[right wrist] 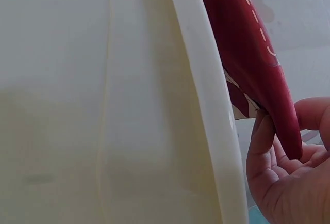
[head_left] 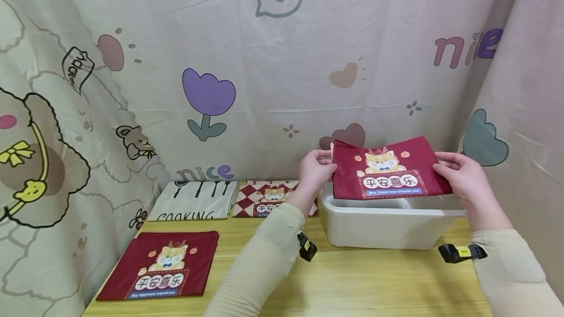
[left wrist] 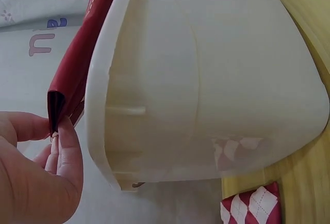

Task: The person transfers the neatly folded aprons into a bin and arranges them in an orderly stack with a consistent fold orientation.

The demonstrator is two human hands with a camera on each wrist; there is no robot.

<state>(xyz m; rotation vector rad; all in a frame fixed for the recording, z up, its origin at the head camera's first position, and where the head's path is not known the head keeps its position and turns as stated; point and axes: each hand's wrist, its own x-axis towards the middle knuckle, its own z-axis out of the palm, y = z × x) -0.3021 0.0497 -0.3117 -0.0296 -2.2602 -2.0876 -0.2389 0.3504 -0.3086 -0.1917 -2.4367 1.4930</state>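
A folded dark-red cloth (head_left: 387,165) with a cartoon animal print is held up over the white plastic bin (head_left: 379,229). My left hand (head_left: 315,172) pinches its left edge between thumb and fingers, while my right hand (head_left: 464,180) pinches the right edge. The cloth's lower edge overlaps the bin's opening in the head view. From the left wrist, the folded layers of the red cloth (left wrist: 77,61) show beside the bin's rim (left wrist: 98,95). A pale, red-patterned edge (right wrist: 240,100) peeks out under the cloth in the right wrist view.
A similar red folded cloth (head_left: 165,265) lies at the table's front left. Behind it lie a white folded cloth (head_left: 194,199) marked COOKING and a red-and-white diamond-patterned cloth (head_left: 251,199), left of the bin. Printed curtains (head_left: 282,62) enclose the wooden table (head_left: 352,283).
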